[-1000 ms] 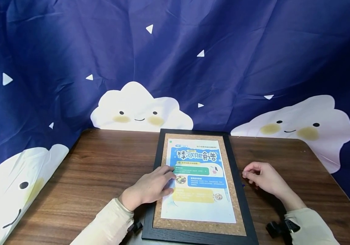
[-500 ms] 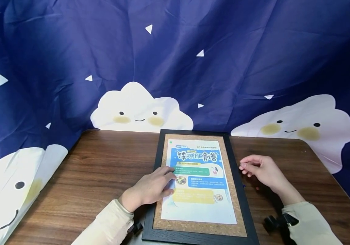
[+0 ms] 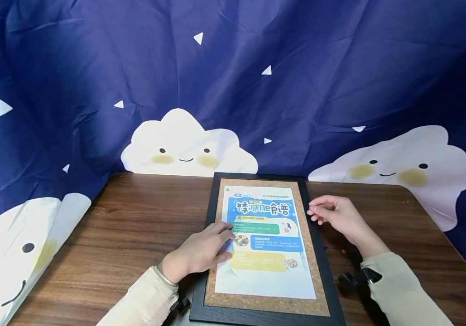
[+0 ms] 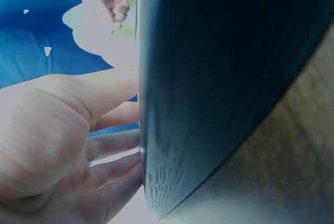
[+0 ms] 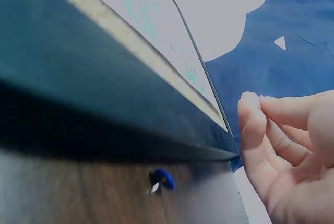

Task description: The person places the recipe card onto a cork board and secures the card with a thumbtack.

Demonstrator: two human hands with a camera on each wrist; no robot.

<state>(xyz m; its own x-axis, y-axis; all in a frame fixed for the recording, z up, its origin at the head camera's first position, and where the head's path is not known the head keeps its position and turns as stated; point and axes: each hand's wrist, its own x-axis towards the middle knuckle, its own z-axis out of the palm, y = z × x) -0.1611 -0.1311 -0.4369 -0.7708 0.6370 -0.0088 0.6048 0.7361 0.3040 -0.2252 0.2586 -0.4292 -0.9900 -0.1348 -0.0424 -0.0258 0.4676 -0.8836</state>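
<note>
A printed sheet (image 3: 271, 242) is lying on a cork board (image 3: 267, 301) in a black frame (image 3: 267, 315), under the left fingers and left of the right ones. The left hand (image 3: 198, 251) is draping relaxed fingers, slightly apart, over the sheet's edge. The right hand (image 3: 336, 217) is hovering beside the frame, thumb and index tips meeting; whether anything is sitting between them is unclear. The paper is probably behaving light, limp and easily creased, so flat pressing is suiting it best. The frame, likely stiff, is offering its rim. Bodyward of the right fingers, a blue tack (image 5: 165, 179) is lying on the desk (image 3: 147, 213), likely needing a head-only pinch.
</note>
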